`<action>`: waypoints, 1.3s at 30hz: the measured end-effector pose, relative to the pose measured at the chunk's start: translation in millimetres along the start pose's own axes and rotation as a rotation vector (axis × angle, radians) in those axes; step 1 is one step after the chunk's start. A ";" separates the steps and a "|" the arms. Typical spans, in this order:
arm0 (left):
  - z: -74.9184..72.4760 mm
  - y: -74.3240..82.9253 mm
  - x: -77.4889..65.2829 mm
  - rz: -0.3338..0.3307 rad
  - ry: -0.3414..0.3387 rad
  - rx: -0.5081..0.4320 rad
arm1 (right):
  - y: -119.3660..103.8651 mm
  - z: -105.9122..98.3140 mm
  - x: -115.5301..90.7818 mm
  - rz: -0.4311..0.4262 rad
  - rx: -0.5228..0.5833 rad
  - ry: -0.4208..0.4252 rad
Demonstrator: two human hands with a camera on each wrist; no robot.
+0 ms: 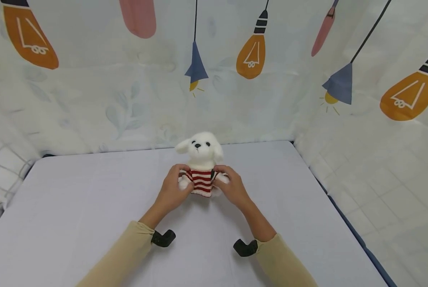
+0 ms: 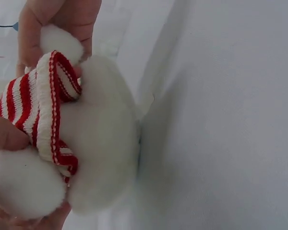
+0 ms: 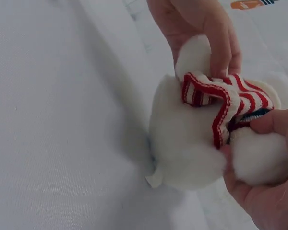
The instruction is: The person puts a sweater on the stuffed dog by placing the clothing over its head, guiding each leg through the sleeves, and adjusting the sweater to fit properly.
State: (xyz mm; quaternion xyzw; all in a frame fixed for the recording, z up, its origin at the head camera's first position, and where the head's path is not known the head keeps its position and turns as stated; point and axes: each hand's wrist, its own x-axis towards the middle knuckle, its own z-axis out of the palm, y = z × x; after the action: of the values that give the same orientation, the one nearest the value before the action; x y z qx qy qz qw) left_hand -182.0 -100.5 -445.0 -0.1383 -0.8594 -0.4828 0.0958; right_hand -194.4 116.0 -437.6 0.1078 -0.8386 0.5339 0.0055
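A white plush dog (image 1: pixel 201 149) sits upright on the table, facing the head camera. It wears a red-and-white striped knitted sweater (image 1: pixel 201 183) with a loose lower hem. My left hand (image 1: pixel 173 186) grips the toy's arm and sweater on the left side; its thumb (image 2: pixel 9 136) lies on the knit. On the other side my right hand (image 1: pixel 234 189) holds the opposite arm, the thumb at the sweater's edge. A dark strip (image 3: pixel 253 116) shows on the sweater near that thumb. The round white belly (image 2: pixel 103 134) bulges out below the hem.
A white cloth covers the table (image 1: pixel 91 191). Behind it hangs a pale curtain (image 1: pixel 145 99) printed with lamps and bulbs. Black curved pieces (image 1: pixel 164 238) stick out at both cuffs. A small white tag (image 3: pixel 155 179) projects from the toy's underside.
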 end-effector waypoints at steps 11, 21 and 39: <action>17.3 3.3 13.0 -0.016 0.148 0.089 | -5.0 15.7 2.4 -0.027 -0.078 0.083; 11.6 3.9 14.0 0.069 0.007 0.148 | -3.2 2.4 2.9 -0.001 -0.046 0.057; 10.5 10.4 18.4 -0.009 0.074 0.175 | -6.7 8.3 1.4 -0.186 -0.140 0.035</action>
State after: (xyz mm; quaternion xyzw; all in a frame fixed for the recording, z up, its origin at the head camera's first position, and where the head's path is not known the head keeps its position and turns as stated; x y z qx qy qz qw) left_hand -196.3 -83.7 -436.6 -0.1075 -0.8948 -0.4113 0.1369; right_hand -193.6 105.6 -435.0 0.1753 -0.8600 0.4730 0.0772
